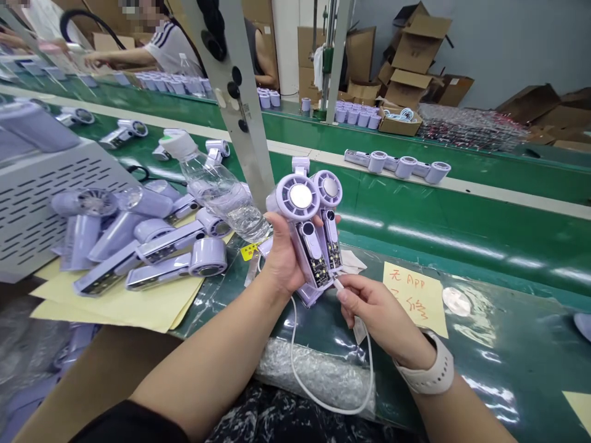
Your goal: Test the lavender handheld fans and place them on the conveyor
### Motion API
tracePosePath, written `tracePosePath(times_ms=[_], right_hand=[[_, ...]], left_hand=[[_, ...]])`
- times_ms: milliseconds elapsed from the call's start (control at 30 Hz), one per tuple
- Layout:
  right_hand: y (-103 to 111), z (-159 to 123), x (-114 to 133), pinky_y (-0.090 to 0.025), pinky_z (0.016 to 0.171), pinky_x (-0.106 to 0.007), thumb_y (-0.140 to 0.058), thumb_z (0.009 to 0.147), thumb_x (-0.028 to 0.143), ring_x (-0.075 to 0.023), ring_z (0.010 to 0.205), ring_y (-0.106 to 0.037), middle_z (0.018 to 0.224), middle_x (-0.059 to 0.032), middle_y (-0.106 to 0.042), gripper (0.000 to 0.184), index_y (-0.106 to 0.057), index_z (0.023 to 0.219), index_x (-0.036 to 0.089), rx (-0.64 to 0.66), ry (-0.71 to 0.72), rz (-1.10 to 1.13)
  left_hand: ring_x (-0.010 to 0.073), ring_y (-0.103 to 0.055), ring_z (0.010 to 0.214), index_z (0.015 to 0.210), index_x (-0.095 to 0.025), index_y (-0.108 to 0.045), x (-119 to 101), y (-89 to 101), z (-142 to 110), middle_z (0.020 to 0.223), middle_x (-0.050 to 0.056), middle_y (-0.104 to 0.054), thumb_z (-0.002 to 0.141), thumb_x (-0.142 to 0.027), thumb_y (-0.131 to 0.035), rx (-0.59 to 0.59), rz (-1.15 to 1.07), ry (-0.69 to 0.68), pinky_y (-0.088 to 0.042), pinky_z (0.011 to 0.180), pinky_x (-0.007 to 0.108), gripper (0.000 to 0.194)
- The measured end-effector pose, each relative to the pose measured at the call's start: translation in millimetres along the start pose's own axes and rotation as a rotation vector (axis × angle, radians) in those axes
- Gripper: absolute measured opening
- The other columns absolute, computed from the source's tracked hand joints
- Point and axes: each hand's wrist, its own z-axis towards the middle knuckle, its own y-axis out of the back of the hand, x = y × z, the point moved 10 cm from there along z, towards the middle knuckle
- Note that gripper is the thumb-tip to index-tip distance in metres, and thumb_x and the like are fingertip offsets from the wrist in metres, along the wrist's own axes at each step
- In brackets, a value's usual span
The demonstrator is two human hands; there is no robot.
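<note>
Above the green counter (462,227) your left hand (281,255) is closed around two lilac plastic handheld fans (314,227), held upright side by side with their open circuit boards facing you. Your right hand (378,314) pinches the plug of the white charging cable (323,394) just at the base of one fan. This looks like a plug-in test; seating it calls for lining the plug squarely with the port.

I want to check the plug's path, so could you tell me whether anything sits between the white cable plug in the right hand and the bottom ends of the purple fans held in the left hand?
Nothing visible does. The right hand holds the plug right at the fans gripped by the left hand.
</note>
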Motion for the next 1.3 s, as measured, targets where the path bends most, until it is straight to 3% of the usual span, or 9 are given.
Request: tracePosePath(times_ms=[167,333,500,633,833,900,1067,1200,1300], right_hand=[[-12.0,-2.7,15.5,-0.046,0.064,-0.028,-0.062,0.099,0.052,-0.0134,0.06,-0.057,0.064,0.0026,-0.06,0.036,-0.063,0.083,0.02,-0.013,0.13,0.047],[-24.5,-5.6,12.5,-0.044,0.063,-0.028,-0.066,0.097,0.059,-0.0139,0.062,-0.057,0.066,0.0011,-0.063,0.042,-0.07,0.09,0.018,0.05,0.11,0.079],[-31.7,-8.6,6.0,-0.032,0.052,-0.024,-0.066,0.094,0.069,-0.0101,0.052,-0.041,0.056,0.0062,-0.047,0.053,-0.068,0.083,0.017,-0.066,0.128,0.201],[-35.0,-10.2,-2.0,-0.024,0.044,-0.022,-0.069,0.089,0.074,-0.0077,0.045,-0.031,0.052,0.0101,-0.036,0.056,-0.061,0.078,0.019,-0.149,0.087,0.339],[-36.1,-8.5,-2.3,-0.031,0.039,-0.021,-0.072,0.083,0.078,-0.0088,0.035,-0.04,0.043,0.0101,-0.04,0.06,-0.061,0.076,0.019,-0.108,0.028,0.32],[-39.5,-9.7,-0.4,-0.033,0.039,-0.02,-0.072,0.084,0.077,-0.0089,0.035,-0.041,0.04,0.0096,-0.041,0.06,-0.061,0.075,0.019,-0.084,0.031,0.296],[-32.3,-15.4,-1.1,-0.03,0.038,-0.019,-0.067,0.087,0.079,-0.0077,0.034,-0.038,0.039,0.0095,-0.041,0.061,-0.06,0.076,0.019,-0.256,0.062,0.346],[-44.6,-11.4,-7.9,-0.027,0.036,-0.019,-0.07,0.085,0.078,-0.0076,0.032,-0.034,0.038,0.0105,-0.037,0.061,-0.06,0.075,0.019,-0.109,0.032,0.34],[-38.8,-11.0,-15.0,-0.029,0.039,-0.02,-0.062,0.094,0.074,-0.0089,0.035,-0.038,0.041,0.0097,-0.039,0.057,-0.06,0.079,0.019,-0.142,0.044,0.31]], left_hand=[[0.0419,-0.07,0.12,0.067,-0.021,-0.065,0.9,-6.5,-5.0,0.098,0.013,-0.078,0.062,-0.099,-0.064,0.012,0.001,0.02,-0.066,0.088,0.048,0.078],[0.0415,-0.07,0.121,0.067,-0.02,-0.064,-4.3,-8.5,-6.9,0.098,0.013,-0.078,0.06,-0.098,-0.066,0.015,-0.005,0.008,-0.063,0.093,0.049,0.078],[0.0377,-0.067,0.129,0.067,-0.019,-0.066,-9.4,-22.6,-12.8,0.115,0.013,-0.078,0.068,-0.094,-0.064,0.084,0.0,-0.036,-0.057,0.107,0.049,0.075],[0.0376,-0.066,0.13,0.065,-0.02,-0.066,-11.5,-21.7,-15.3,0.111,0.01,-0.079,0.063,-0.093,-0.069,0.05,0.022,-0.122,-0.059,0.104,0.047,0.074],[0.0385,-0.066,0.128,0.063,-0.019,-0.067,-11.7,-15.9,-15.6,0.094,0.011,-0.078,0.057,-0.092,-0.074,0.042,0.024,-0.139,-0.059,0.102,0.045,0.074],[0.0363,-0.069,0.123,0.062,-0.019,-0.065,-9.5,-17.9,-16.5,0.098,0.011,-0.078,0.061,-0.093,-0.071,0.053,-0.018,-0.098,-0.059,0.101,0.045,0.075],[0.0328,-0.072,0.114,0.062,-0.018,-0.064,-11.1,-17.7,-17.7,0.105,0.011,-0.078,0.059,-0.094,-0.071,0.019,-0.018,-0.128,-0.061,0.094,0.039,0.076],[0.0312,-0.073,0.114,0.061,-0.019,-0.064,-5.7,-17.0,-16.9,0.091,0.01,-0.077,0.06,-0.094,-0.069,0.031,-0.031,-0.096,-0.059,0.097,0.037,0.076],[0.03,-0.074,0.109,0.062,-0.019,-0.066,-6.1,-17.0,-18.6,0.092,0.009,-0.077,0.06,-0.093,-0.07,0.034,-0.025,-0.119,-0.06,0.093,0.037,0.075]])
